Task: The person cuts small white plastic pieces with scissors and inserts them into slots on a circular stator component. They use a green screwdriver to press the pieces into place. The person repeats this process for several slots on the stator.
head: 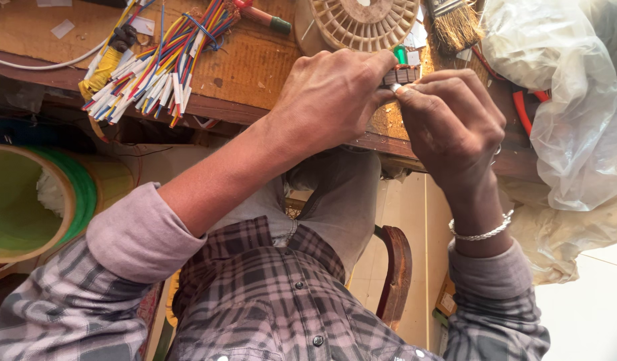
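My left hand (pixel 332 97) and my right hand (pixel 452 124) meet over the edge of a wooden workbench (pixel 248 67). Between their fingertips sits a small ribbed metal and copper part (pixel 400 75) with a green piece (pixel 401 55) just above it. The left fingers close over the part from the left. Thumb and forefinger of the right hand pinch its lower right end. Most of the part is hidden by the fingers. A silver bracelet (pixel 482 232) circles the right wrist.
A bundle of coloured wires (pixel 158 63) with white sleeved ends lies at the bench's left. A cream plastic spool (pixel 365 23) and a brush (pixel 455 27) sit at the back. Crumpled clear plastic bags (pixel 575 113) fill the right. A green-lined round tub (pixel 28 200) stands lower left.
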